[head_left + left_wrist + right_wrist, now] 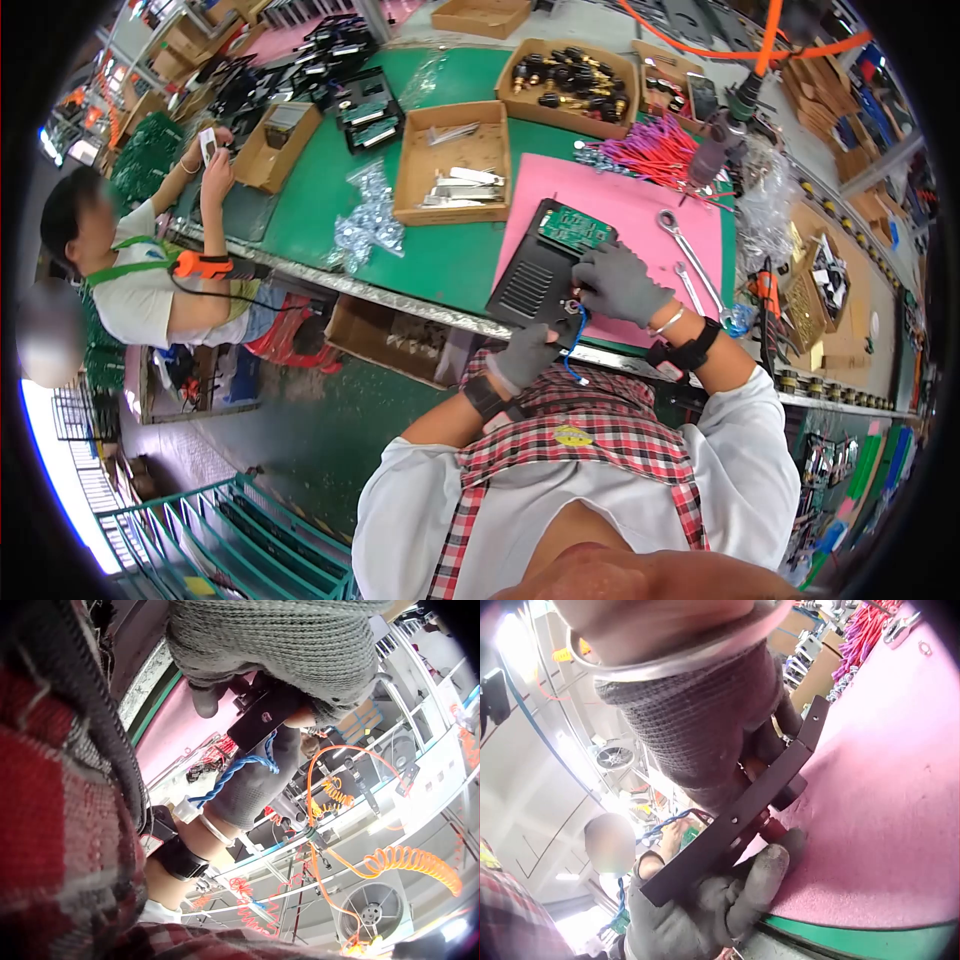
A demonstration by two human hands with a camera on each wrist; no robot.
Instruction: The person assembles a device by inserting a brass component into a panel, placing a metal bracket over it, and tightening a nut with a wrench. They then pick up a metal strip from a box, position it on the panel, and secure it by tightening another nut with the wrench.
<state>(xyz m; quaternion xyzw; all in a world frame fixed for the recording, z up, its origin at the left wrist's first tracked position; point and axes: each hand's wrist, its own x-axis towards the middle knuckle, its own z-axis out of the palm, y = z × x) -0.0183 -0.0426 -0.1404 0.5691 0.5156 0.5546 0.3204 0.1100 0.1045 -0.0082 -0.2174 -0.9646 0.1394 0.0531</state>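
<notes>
On the pink mat (560, 190) lies a black slotted case (535, 275) with a green circuit board (575, 226) at its far end. At the near edge of the case, both gloved hands hold a narrow black panel (727, 819) with small holes and red and black round fittings. My left hand (525, 358) grips its lower end, thumb and fingers around it. Curled against the fittings on its other side are the fingers of my right hand (622, 285), partly hidden by the panel. A twisted blue cable (244, 763) with a white connector (186, 809) hangs from the panel.
Right of the case lie a large wrench (690, 250) and a smaller one (689, 285). Behind are red and purple wires (660, 150) and cardboard trays (404, 165) of parts. A power screwdriver (725, 145) hangs at right. Another person (140, 270) works at left.
</notes>
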